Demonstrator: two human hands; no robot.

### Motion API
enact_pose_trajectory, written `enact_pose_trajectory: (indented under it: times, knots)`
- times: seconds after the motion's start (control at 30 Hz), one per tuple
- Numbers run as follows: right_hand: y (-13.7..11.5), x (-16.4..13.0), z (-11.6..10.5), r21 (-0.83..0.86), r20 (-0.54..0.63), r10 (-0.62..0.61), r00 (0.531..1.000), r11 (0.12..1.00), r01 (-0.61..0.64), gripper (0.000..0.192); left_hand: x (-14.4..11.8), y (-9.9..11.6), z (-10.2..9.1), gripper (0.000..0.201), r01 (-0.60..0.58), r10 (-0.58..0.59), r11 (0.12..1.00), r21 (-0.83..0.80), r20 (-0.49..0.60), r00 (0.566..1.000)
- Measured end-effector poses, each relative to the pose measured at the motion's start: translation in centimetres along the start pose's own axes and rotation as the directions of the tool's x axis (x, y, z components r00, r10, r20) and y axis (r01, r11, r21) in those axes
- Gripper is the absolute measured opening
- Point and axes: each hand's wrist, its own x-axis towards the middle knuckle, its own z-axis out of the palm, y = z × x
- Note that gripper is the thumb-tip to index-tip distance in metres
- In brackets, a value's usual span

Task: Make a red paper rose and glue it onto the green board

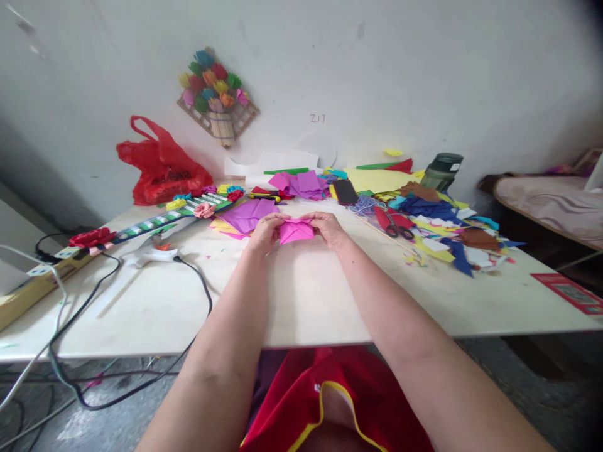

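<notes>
Partly hiding its upper corners, left fingers (276,219) and right fingers (320,218) pinch pink paper (297,233).

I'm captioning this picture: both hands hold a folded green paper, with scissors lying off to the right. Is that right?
The colour is wrong: the head view shows the folded paper is pink, not green. The left hand and right hand do hold it, with scissors off to the right.

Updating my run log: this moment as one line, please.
left hand: pinches pink paper | right hand: pinches same paper | nearby: purple paper, scissors
</notes>
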Motion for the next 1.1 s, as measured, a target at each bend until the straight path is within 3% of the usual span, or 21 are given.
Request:
enact_pose_trajectory:
  times: [0.47, 0.73, 1.1]
  knots:
    - [-0.19, -0.05, 0.06, -0.006, 0.007, 0.024, 1.000, 1.000, -0.024, 0.023, 0.42, -0.31, -0.11, 0.012, -0.005, 0.005, 1.000, 0.016, 0.010, 1.000]
    - [-0.79, -0.48, 0.41, -0.003, -0.009, 0.060, 0.998, 0.998, -0.060, 0.039, -0.01, -0.45, -0.19, 0.029, -0.059, 0.054, 0.991, 0.117, 0.042, 0.998]
    - [-0.54, -0.31, 0.32, 0.000, 0.004, 0.100, 0.995, 0.995, -0.100, 0.020, -0.20, -0.37, -0.02, 0.031, -0.180, 0.166, 0.967, 0.183, 0.093, 0.982]
